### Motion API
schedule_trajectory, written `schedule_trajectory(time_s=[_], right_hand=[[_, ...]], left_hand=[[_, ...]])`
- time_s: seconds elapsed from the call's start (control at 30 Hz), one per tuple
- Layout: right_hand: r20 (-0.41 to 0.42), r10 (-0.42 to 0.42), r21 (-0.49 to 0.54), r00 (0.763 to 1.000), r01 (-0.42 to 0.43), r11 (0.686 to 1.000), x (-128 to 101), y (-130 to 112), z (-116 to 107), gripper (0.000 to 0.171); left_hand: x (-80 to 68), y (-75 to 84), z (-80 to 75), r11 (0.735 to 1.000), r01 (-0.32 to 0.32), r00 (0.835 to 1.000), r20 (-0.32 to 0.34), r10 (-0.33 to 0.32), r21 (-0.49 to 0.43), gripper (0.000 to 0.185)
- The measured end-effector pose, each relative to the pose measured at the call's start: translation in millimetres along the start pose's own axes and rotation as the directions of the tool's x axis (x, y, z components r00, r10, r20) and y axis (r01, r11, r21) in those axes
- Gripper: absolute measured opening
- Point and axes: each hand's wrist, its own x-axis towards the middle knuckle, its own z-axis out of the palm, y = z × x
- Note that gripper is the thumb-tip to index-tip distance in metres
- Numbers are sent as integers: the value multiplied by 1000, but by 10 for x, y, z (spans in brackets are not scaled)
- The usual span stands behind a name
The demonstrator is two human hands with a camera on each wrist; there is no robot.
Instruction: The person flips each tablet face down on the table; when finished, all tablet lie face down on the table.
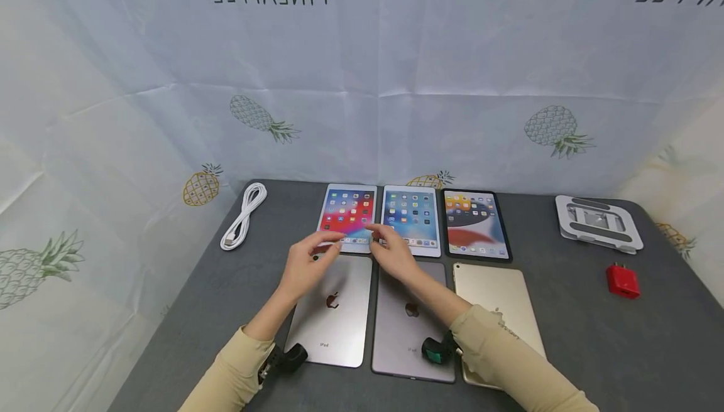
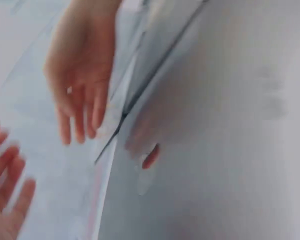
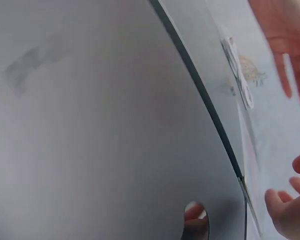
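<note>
In the head view my left hand (image 1: pixel 304 265) hovers over the top of a silver tablet (image 1: pixel 346 330) lying back up, its fingers loosely bent and holding nothing. My right hand (image 1: pixel 394 255) is above the top of a grey tablet (image 1: pixel 398 321), also back up, with relaxed fingers and nothing in them. The fingertips of the two hands point towards each other, a gap apart. They overlap the lower edges of a white-framed tablet (image 1: pixel 339 211) with a red and blue screen and another white-framed tablet (image 1: pixel 410 211) with a blue screen. Both wrist views show the two hands with spread fingers.
To the right are a black-framed lit tablet (image 1: pixel 474 220) and a gold tablet (image 1: pixel 492 289) lying back up, partly under my right sleeve. A coiled white cable (image 1: pixel 244 217) lies at the back left. A folded stand (image 1: pixel 599 233) and a red charger (image 1: pixel 623 281) sit at the right.
</note>
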Motion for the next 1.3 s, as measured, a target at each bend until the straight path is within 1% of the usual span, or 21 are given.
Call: schedule_trajectory(time_s=[0.03, 0.07, 0.1, 0.17, 0.23, 0.27, 0.3, 0.37, 0.43, 0.53, 0.63, 0.73, 0.83, 0.87, 0.97, 1.17, 1.23, 1.3], right_hand=[[-3, 33, 28, 999, -33, 999, 13, -9, 11, 43], [-1, 63, 53, 998, -62, 997, 28, -10, 23, 45], [4, 92, 77, 996, -92, 993, 38, -12, 35, 47], [17, 140, 116, 990, -141, 983, 60, -14, 62, 52], [39, 188, 158, 981, -192, 969, 71, -11, 82, 56], [51, 204, 174, 978, -210, 962, 72, -8, 88, 58], [62, 215, 187, 975, -223, 957, 74, -5, 93, 59], [83, 228, 208, 970, -240, 948, 74, 3, 100, 61], [99, 234, 220, 967, -251, 943, 72, 11, 102, 61], [108, 230, 232, 967, -249, 940, 72, 16, 103, 62], [109, 247, 244, 963, -267, 932, 70, 12, 100, 61], [111, 263, 255, 958, -283, 925, 75, 9, 100, 61], [117, 271, 266, 955, -293, 918, 82, 0, 96, 61], [119, 269, 267, 956, -292, 918, 82, -2, 95, 61], [122, 265, 276, 956, -290, 916, 86, -16, 89, 62], [128, 261, 277, 957, -287, 917, 81, -16, 93, 62], [130, 260, 280, 957, -287, 916, 78, -8, 96, 62], [132, 260, 276, 957, -287, 917, 76, -1, 100, 62]], left_hand=[[34, -30, -12, 994, 92, 994, -53, -95, -54, 23], [66, -57, -24, 979, 180, 977, -97, -188, -93, 26], [94, -99, -37, 956, 267, 951, -126, -282, -121, 29], [140, -154, -56, 902, 407, 892, -148, -426, -143, 38], [174, -212, -68, 853, 501, 844, -136, -519, -143, 46], [187, -235, -72, 831, 538, 824, -119, -554, -142, 49], [196, -254, -76, 812, 568, 808, -97, -581, -136, 53], [204, -285, -79, 785, 607, 786, -52, -616, -125, 57], [204, -302, -85, 769, 629, 773, -15, -634, -111, 60], [205, -318, -101, 763, 640, 767, 25, -641, -93, 62], [221, -331, -123, 757, 646, 763, 51, -645, -99, 63], [253, -342, -147, 740, 661, 750, 69, -658, -123, 63], [289, -351, -169, 722, 673, 738, 79, -670, -164, 61], [300, -352, -175, 712, 679, 731, 81, -677, -181, 61], [340, -365, -180, 689, 688, 720, 90, -689, -230, 60], [384, -456, -184, 620, 700, 686, 91, -722, -354, 53], [386, -487, -174, 606, 697, 681, 88, -727, -384, 49], [380, -496, -155, 607, 690, 686, 88, -722, -396, 47]])
